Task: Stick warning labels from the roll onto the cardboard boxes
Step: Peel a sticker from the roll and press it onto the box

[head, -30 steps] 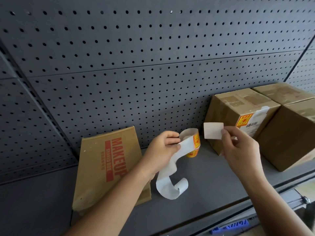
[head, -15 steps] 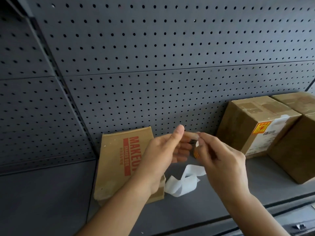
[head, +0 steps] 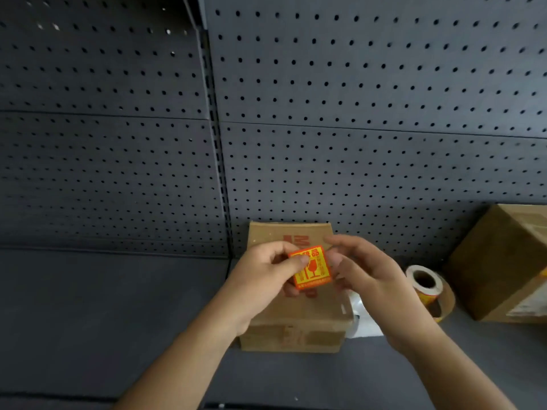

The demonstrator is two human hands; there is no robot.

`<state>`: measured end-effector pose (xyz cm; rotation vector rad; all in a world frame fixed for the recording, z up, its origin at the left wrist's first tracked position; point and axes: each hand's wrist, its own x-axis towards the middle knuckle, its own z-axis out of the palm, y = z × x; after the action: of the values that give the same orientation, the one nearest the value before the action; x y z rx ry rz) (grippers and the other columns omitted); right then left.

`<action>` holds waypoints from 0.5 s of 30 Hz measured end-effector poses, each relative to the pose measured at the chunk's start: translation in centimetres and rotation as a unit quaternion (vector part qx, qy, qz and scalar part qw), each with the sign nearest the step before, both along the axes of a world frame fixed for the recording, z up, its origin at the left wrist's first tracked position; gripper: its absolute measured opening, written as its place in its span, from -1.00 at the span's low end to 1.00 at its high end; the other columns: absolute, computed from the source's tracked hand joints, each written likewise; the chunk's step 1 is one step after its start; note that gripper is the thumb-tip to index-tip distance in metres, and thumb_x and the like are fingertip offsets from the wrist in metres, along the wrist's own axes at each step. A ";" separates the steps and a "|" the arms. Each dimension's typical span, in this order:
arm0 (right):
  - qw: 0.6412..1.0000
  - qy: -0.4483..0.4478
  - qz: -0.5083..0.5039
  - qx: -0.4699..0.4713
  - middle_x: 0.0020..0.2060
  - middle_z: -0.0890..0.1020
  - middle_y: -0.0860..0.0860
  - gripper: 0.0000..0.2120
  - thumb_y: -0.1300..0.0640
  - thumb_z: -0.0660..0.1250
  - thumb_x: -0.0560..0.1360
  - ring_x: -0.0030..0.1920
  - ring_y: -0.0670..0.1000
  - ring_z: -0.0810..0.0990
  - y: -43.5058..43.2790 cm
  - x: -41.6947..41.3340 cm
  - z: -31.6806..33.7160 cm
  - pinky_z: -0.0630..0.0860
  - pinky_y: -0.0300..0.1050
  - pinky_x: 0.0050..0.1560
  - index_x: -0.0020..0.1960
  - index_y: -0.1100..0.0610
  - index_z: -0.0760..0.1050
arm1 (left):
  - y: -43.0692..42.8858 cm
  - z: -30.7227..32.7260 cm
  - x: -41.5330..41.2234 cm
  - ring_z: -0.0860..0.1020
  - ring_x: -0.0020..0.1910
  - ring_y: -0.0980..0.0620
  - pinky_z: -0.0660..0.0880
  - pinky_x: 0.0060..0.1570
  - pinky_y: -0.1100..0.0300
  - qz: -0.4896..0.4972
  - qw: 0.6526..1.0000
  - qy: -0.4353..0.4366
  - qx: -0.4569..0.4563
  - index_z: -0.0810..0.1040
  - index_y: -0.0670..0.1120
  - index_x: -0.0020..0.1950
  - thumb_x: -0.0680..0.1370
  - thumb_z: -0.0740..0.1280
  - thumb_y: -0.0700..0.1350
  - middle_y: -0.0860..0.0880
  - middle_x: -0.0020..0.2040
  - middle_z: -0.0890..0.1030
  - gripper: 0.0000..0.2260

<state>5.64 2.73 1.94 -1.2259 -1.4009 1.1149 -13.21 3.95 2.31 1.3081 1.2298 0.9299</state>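
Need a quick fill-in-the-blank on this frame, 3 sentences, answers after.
1. Both hands hold an orange and yellow ____ over the cardboard box.
2. The label roll lies on the shelf to the ____ of that box.
3. The wall behind the shelf is a dark ____ full of holes.

Answers: label; right; pegboard

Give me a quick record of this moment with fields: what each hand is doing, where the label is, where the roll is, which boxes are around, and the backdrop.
left hand: thumb pinches the label's left edge
right hand: fingers at the label's right edge
label: orange and yellow, printed face up, held over the nearer box; whether it touches is unclear
nearer box: cardboard with red print, under the hands
roll: lying on the shelf, right of the hands
second box: far right on the shelf
backdrop: dark pegboard
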 end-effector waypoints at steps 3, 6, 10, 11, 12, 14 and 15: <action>0.999 -0.032 0.017 -0.028 -0.17 0.73 0.04 -0.89 0.12 0.35 0.60 -0.19 0.01 0.67 1.7 -1.7 0.3 0.60 -0.13 -0.16 -0.01 0.02 0.67 | 0.4 -0.2 -1.8 0.61 -0.31 0.13 0.54 -0.19 0.33 0.015 0.999 0.031 0.020 0.70 -0.02 0.01 0.61 0.39 -0.05 -0.04 -0.14 0.73 -0.90; 0.998 -0.042 0.026 -0.030 -0.22 0.71 0.12 -0.87 0.13 0.38 0.58 -0.26 -0.02 0.61 3.2 -3.2 0.2 0.58 -0.08 -0.14 -0.10 0.04 0.68 | 1.0 -0.4 -3.2 0.60 -0.33 0.17 0.53 -0.22 0.37 0.042 0.998 0.039 0.031 0.70 0.00 0.03 0.60 0.41 -0.08 0.03 -0.16 0.73 -0.92; 0.997 -0.061 0.045 -0.018 -0.29 0.68 0.00 -0.92 0.09 0.42 0.56 -0.28 -0.09 0.59 4.6 -4.5 -0.1 0.58 -0.09 -0.16 -0.12 0.01 0.64 | 2.3 -0.9 -4.5 0.61 -0.32 0.18 0.57 -0.21 0.32 0.066 0.996 0.037 0.042 0.71 -0.01 0.08 0.60 0.41 -0.11 -0.01 -0.11 0.73 -0.89; 0.997 -0.063 0.048 -0.020 -0.31 0.65 -0.04 -0.93 0.09 0.42 0.55 -0.29 -0.10 0.58 5.0 -4.8 -0.2 0.56 -0.13 -0.17 -0.11 0.02 0.63 | 2.7 -1.0 -4.7 0.62 -0.32 0.20 0.57 -0.22 0.34 0.066 0.996 0.042 0.045 0.71 -0.01 0.10 0.60 0.41 -0.12 0.00 -0.10 0.73 -0.88; 0.996 -0.066 0.048 -0.025 -0.31 0.64 -0.04 -0.94 0.10 0.43 0.55 -0.30 -0.09 0.56 5.4 -4.9 -0.4 0.54 -0.13 -0.17 -0.11 0.03 0.61 | 3.0 -1.1 -4.8 0.63 -0.31 0.21 0.57 -0.23 0.35 0.064 0.996 0.045 0.050 0.71 0.00 0.11 0.60 0.41 -0.13 0.00 -0.09 0.73 -0.87; 0.996 -0.075 0.042 -0.034 -0.29 0.64 0.02 -0.93 0.10 0.43 0.56 -0.30 -0.05 0.55 6.4 -5.2 -0.9 0.54 -0.07 -0.15 -0.10 0.05 0.60 | 3.7 -1.4 -4.9 0.66 -0.26 0.18 0.58 -0.22 0.34 0.066 0.995 0.041 0.059 0.69 0.01 0.14 0.60 0.42 -0.16 -0.02 -0.05 0.71 -0.84; 0.996 -0.076 0.036 -0.037 -0.29 0.65 0.06 -0.94 0.11 0.42 0.56 -0.31 -0.03 0.55 7.0 -5.3 -1.1 0.55 -0.04 -0.15 -0.09 0.07 0.60 | 4.1 -1.5 -5.0 0.68 -0.23 0.15 0.60 -0.21 0.32 0.072 0.995 0.040 0.061 0.67 0.02 0.17 0.59 0.42 -0.16 -0.04 -0.04 0.71 -0.82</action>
<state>0.30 9.69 0.89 -1.3457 -1.5412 1.1522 -18.20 8.10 0.76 1.3775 1.3619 1.0790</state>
